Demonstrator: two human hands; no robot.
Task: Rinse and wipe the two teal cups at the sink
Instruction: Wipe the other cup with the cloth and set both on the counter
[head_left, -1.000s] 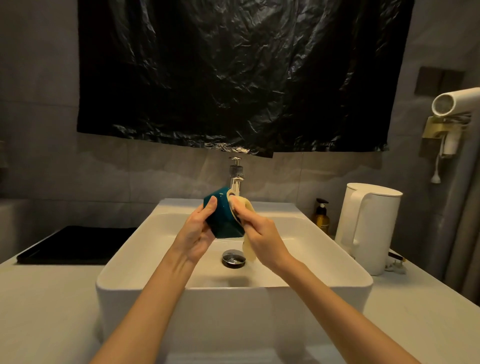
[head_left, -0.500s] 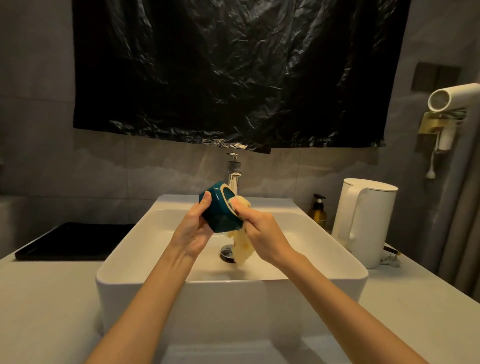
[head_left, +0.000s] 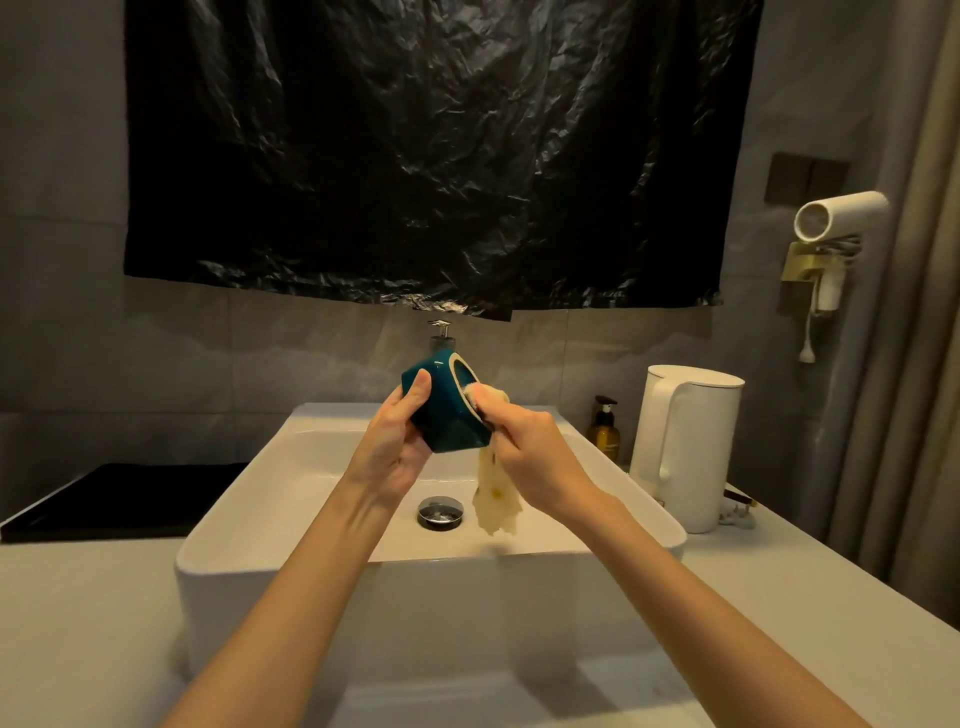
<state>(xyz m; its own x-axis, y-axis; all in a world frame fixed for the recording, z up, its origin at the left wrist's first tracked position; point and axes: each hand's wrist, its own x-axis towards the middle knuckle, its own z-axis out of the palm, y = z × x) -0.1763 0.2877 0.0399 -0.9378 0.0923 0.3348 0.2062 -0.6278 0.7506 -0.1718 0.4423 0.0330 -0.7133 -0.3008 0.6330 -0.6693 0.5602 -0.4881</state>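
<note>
A faceted teal cup (head_left: 448, 410) is held over the white sink (head_left: 311, 551), tipped on its side with its mouth facing right. My left hand (head_left: 395, 441) grips its base and side. My right hand (head_left: 535, 457) pinches a pale yellow cloth (head_left: 496, 499) and presses one end into the cup's mouth at the rim. The rest of the cloth hangs down over the basin beside the chrome drain (head_left: 440, 512). Only one teal cup is in view.
The tap (head_left: 440, 338) stands behind the cup at the sink's back edge. A white kettle (head_left: 685, 452) and an amber pump bottle (head_left: 605, 431) stand on the counter to the right. A black tray (head_left: 119, 499) lies on the left. A hair dryer (head_left: 836, 218) hangs on the right wall.
The cup has tilted further, so its mouth now faces right and slightly up. My right hand has worked the cloth from the rim into the mouth, and more cloth hangs down.
</note>
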